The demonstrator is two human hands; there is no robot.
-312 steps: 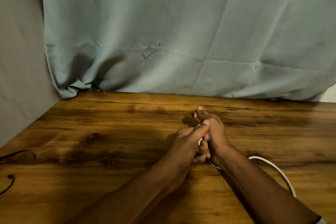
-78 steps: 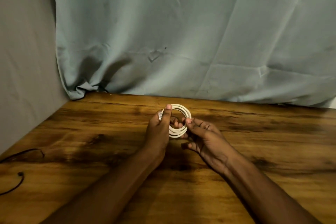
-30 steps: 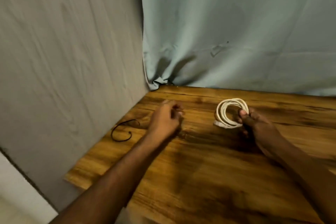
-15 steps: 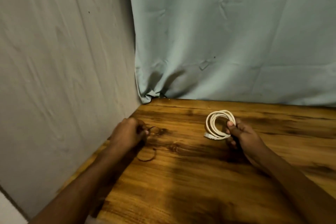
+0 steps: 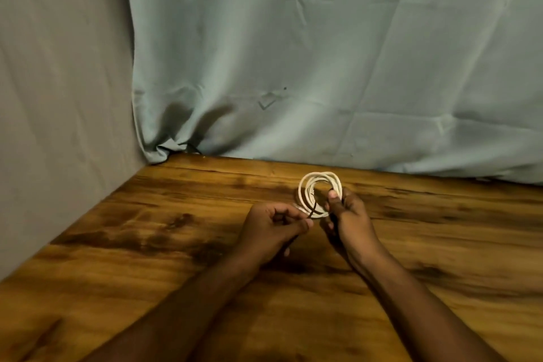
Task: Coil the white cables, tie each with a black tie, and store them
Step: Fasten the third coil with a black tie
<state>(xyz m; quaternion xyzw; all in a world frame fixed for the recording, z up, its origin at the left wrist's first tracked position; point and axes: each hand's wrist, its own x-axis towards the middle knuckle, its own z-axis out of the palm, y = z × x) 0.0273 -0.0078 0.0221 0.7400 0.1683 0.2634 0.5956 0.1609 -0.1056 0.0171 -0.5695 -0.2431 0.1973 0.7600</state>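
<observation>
Head view: our right hand [image 5: 346, 214] pinches the white coil [image 5: 318, 185], left hand [image 5: 276, 223] pinches the black tie [image 5: 312, 209]; we should wrap it snug

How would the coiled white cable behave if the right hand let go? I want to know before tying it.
The white cable would probably spring looser: its loops already sit uneven. It seems light, since the right hand holds it by a pinch.
</observation>
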